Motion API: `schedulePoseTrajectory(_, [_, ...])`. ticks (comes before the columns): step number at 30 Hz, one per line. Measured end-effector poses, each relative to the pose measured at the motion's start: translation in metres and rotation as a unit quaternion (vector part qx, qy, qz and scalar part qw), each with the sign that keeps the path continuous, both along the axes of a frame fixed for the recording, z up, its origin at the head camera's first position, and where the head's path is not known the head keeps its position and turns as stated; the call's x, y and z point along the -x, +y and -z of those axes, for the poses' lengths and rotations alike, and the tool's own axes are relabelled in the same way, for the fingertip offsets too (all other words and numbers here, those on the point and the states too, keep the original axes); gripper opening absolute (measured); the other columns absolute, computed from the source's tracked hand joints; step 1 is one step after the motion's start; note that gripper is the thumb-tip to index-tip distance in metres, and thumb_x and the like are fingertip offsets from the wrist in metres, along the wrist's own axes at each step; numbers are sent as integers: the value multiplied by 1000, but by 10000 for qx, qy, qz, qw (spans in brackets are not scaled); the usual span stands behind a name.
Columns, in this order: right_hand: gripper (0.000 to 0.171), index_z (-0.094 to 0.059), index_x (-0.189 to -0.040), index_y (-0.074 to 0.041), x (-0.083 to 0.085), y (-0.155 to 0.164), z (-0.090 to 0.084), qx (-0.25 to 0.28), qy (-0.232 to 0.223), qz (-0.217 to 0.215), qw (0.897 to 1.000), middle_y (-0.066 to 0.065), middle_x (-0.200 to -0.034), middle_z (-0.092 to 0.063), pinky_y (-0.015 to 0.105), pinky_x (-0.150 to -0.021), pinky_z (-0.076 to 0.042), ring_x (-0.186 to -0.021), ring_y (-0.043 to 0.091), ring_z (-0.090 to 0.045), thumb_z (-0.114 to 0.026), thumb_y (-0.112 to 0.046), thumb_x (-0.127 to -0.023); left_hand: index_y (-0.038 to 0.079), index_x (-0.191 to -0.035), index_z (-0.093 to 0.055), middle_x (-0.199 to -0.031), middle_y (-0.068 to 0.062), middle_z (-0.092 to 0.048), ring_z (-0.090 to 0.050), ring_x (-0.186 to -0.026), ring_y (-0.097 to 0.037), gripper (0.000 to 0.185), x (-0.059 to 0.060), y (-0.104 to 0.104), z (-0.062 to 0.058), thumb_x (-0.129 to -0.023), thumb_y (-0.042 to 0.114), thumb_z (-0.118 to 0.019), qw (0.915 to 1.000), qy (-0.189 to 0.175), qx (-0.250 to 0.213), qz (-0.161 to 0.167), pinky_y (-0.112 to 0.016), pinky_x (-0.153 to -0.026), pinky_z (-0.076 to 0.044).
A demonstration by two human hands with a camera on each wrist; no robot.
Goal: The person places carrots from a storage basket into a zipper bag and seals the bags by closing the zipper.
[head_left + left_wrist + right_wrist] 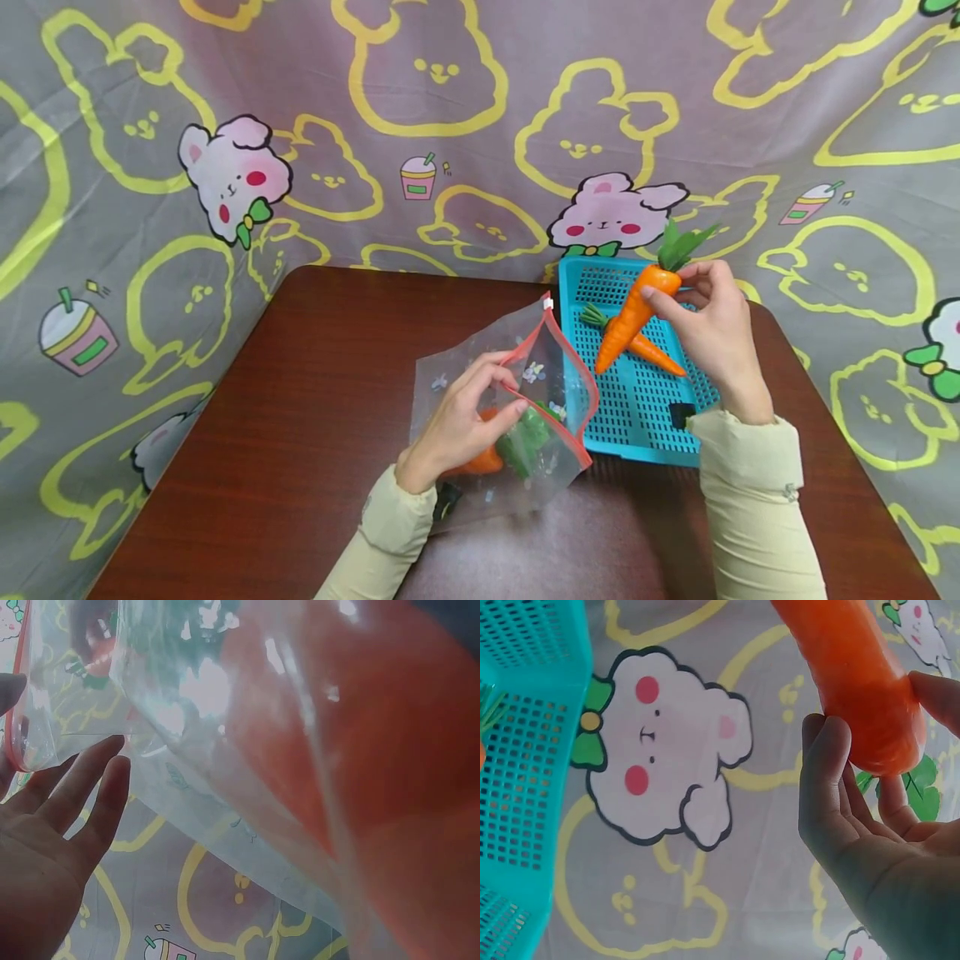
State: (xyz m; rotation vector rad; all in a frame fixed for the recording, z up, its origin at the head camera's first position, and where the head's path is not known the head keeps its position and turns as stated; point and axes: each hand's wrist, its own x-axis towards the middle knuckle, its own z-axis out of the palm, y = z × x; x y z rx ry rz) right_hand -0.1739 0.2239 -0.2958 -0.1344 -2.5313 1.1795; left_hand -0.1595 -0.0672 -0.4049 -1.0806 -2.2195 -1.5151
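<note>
My right hand (716,321) pinches a large orange carrot (636,312) near its green leafy top, its tip slanting down to the left over the blue basket (637,457). In the right wrist view the thumb and fingers sit around the thick end of the carrot (870,705). A smaller carrot (654,354) lies in the basket below. With thumb and fingers at the red-edged mouth, my left hand (468,417) grips a clear zip bag (450,367), whose mouth gapes toward the basket. Inside the bag show an orange thing (483,458) and green leaves (525,442), blurred by the plastic.
The basket stands on a dark red-brown wooden table (300,400), toward its right side. A black patch (681,415) shows at the basket's near right. Behind and beside the table hangs a grey cloth (465,158) with cartoon prints.
</note>
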Motion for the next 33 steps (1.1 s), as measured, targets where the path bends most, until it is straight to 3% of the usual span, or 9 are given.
schedulePoseTrajectory(12, [39,-46,-112,-14,-7,-10,-7,175,338,-210,9991,-6,-101,-59,12,-71,-47,-84,4,-59,-71,-32,-88,12,-101,-55,-133,-7,-55,-57,-113,-19,21,0,-1,0,-87,14,-70,10000,18,17,-8,-37,-90,-52])
schedulePoseTrajectory(33, [37,-47,-113,-10,-12,-25,-6,366,651,-705,9947,-4,-108,-60,12,-75,-49,-88,8,-61,-72,-22,-87,11,-100,-55,-131,-8,-57,-56,-120,-21,21,2,0,0,-86,14,-71,9999,112,-57,-52,-37,-95,-51])
